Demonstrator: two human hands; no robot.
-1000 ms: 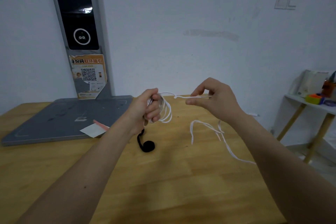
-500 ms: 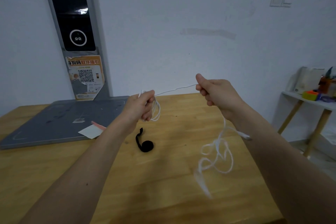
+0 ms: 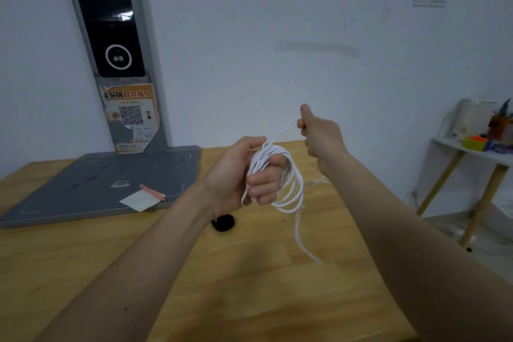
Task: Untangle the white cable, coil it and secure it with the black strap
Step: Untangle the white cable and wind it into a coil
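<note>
Above the light wooden tabletop (image 3: 249, 286), the person's left hand (image 3: 244, 175) is curled into a fist around a bundle of thin white cable (image 3: 288, 183), several loops of it wound over the fingers and hanging off to the right of the knuckles. A short run of the same cable rises from the bundle to the right hand (image 3: 319, 136), which is closed with thumb pressed down, pinching the strand just above and to the right of the left hand. A loose tail drops from the loops toward the table, blurred at its end. The small rolled black strap (image 3: 223, 223) lies on the wood just under the left wrist, partly hidden by it. A grey flat metal base plate (image 3: 97, 183) with an upright column sits at the back left, carrying a white paper slip (image 3: 138, 200).
</note>
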